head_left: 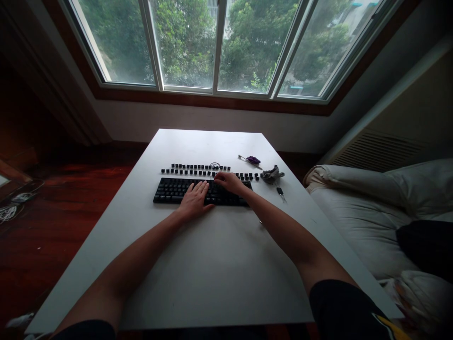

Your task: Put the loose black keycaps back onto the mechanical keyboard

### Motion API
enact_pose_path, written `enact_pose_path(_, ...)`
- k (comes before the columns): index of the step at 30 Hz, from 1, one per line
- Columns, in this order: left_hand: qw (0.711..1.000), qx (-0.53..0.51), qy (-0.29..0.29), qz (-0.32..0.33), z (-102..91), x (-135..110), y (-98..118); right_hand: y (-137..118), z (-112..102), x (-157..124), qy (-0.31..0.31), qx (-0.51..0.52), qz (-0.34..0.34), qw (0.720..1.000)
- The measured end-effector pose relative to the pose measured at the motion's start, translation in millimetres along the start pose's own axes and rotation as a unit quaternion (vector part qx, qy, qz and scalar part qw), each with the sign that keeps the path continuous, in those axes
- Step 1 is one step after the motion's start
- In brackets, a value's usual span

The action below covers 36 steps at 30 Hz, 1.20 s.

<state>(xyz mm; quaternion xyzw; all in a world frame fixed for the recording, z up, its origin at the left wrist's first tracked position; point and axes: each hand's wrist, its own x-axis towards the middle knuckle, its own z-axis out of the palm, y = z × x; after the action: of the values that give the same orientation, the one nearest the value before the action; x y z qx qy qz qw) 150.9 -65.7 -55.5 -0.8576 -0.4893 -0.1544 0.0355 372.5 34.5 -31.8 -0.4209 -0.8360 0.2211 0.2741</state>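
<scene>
A black keyboard (170, 191) lies on the white table. My left hand (195, 199) rests flat on its middle, fingers stretched out and thumb to the right. My right hand (228, 182) is over the keyboard's back edge, just right of the left hand. Its fingers are pinched together; whatever is between them is too small to make out. Behind the keyboard, loose black keycaps (191, 166) stand in two rows, and the right hand covers part of the nearer row.
Right of the rows lie a crumpled grey cloth (272, 174), a purple object (253, 160) beside a thin brush-like stick (242, 157), and a small black tool with wire prongs (280, 191). A pale sofa (339, 212) flanks the white table (212, 264); a window (187, 47) is beyond.
</scene>
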Motion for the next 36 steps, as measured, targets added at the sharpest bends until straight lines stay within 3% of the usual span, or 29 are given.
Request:
enact_pose_path(12,0.999,0.002,0.027,-0.042,2.6,-3,1,-19,19,-10,-0.008,0.001,0.041,0.999)
enact_pose_path(36,0.999,0.014,0.024,-0.031,4.7,-2,-1,-13,31,-12,0.044,-0.062,0.016,0.997)
